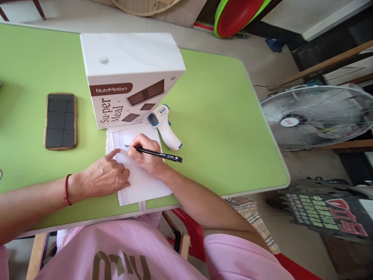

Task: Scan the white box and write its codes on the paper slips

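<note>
A sheet of white paper (148, 182) lies on the green table, with rows of small marks down its left side. My right hand (148, 153) is closed around a black pen (160, 154), its tip close to the marked rows. On the paper's left part rests my left hand (106, 175), holding nothing, its index finger stretched toward the marks and the other fingers loosely bent. A white and blue infrared thermometer (167, 132) lies just beyond my right hand. Behind the paper stands a large white box (116, 105) printed "NutriMotion Su-per Meal", touching or overlapping the sheet's far edge.
To the left on the green table (215, 128) lies a phone (61, 121) with a dark screen. A large fan (314, 116) stands past the table's right edge. Red and green basins (239, 17) are at the back, and a dark printed bag (329, 214) sits at lower right.
</note>
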{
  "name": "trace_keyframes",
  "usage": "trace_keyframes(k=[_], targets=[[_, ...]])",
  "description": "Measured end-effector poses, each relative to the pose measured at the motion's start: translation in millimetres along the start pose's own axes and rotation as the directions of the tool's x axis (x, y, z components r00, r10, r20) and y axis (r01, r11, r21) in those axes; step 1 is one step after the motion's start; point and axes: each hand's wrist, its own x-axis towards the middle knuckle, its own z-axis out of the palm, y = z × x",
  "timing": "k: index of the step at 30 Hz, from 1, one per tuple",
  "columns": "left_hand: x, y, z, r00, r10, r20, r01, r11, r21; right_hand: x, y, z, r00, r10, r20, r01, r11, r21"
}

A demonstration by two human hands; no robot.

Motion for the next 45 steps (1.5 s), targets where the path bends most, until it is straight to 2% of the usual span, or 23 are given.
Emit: trace_keyframes(k=[6, 12, 26, 32, 34, 35, 36, 37, 38, 39, 41, 42, 43, 45], targets=[[-1.6, -0.7, 1.4, 1.0, 0.003, 0.009, -0.003, 1.0, -0.002, 0.4, 0.3, -1.5, 0.999, 0.007, 0.037, -0.008, 1.0, 0.017], [-2.5, -1.0, 1.8, 1.0, 0.005, 0.018, -0.005, 1.0, -0.001, -0.1, 3.8, -0.1, 0.999, 0.033, 0.009, -0.034, 0.998, 0.046], [-0.7, -1.1, 2.0, 1.0, -0.002, -0.003, 0.002, 1.0, 0.011, -0.4, 1.9, 0.9, 0.998, 0.056, 0.035, -0.056, 0.998, 0.005], [-0.7, 0.3, 2.1, 1.0, -0.008, -0.023, 0.008, 1.0, 0.01, -0.8, 4.7, 0.7, 0.999, -0.04, -0.014, 0.04, 0.999, -0.004], [0.5, -2.5, -0.4, 0.995, -0.028, -0.092, 0.025, 0.999, -0.028, 0.8, 7.0, -3.8, 0.993, -0.113, -0.031, 0.111, 0.992, -0.052], [1.4, -5.8, -1.8, 0.984, -0.049, -0.174, 0.037, 0.996, -0.075, 2.2, 8.5, -7.5, 0.985, -0.173, -0.03, 0.169, 0.98, -0.106], [2.2, -10.5, -3.0, 0.955, -0.087, -0.285, 0.048, 0.989, -0.141, 3.9, 10.2, -12.1, 0.969, -0.246, -0.016, 0.239, 0.953, -0.185], [3.0, -16.6, -3.6, 0.901, -0.144, -0.408, 0.056, 0.974, -0.219, 5.8, 12.0, -17.3, 0.946, -0.325, 0.015, 0.316, 0.905, -0.285], [3.5, -23.6, -3.3, 0.82, -0.219, -0.529, 0.061, 0.952, -0.3, 7.8, 13.8, -22.8, 0.916, -0.396, 0.062, 0.387, 0.834, -0.393], [3.6, -31.1, -1.8, 0.718, -0.307, -0.625, 0.073, 0.926, -0.371, 9.5, 15.6, -28.2, 0.888, -0.443, 0.12, 0.441, 0.749, -0.495], [2.4, -45.5, 5.2, 0.498, -0.472, -0.728, 0.113, 0.868, -0.484, 11.9, 18.3, -37.2, 0.864, -0.446, 0.233, 0.482, 0.598, -0.641], [1.0, -51.5, 10.4, 0.397, -0.553, -0.732, 0.148, 0.826, -0.544, 12.4, 19.1, -40.2, 0.866, -0.415, 0.278, 0.482, 0.551, -0.681], [-0.8, -56.3, 16.5, 0.318, -0.634, -0.705, 0.181, 0.771, -0.611, 12.4, 19.6, -42.1, 0.87, -0.382, 0.313, 0.482, 0.521, -0.704], [-5.0, -62.5, 29.4, 0.265, -0.782, -0.564, 0.252, 0.621, -0.742, 11.7, 20.1, -42.9, 0.871, -0.337, 0.357, 0.486, 0.49, -0.724]])
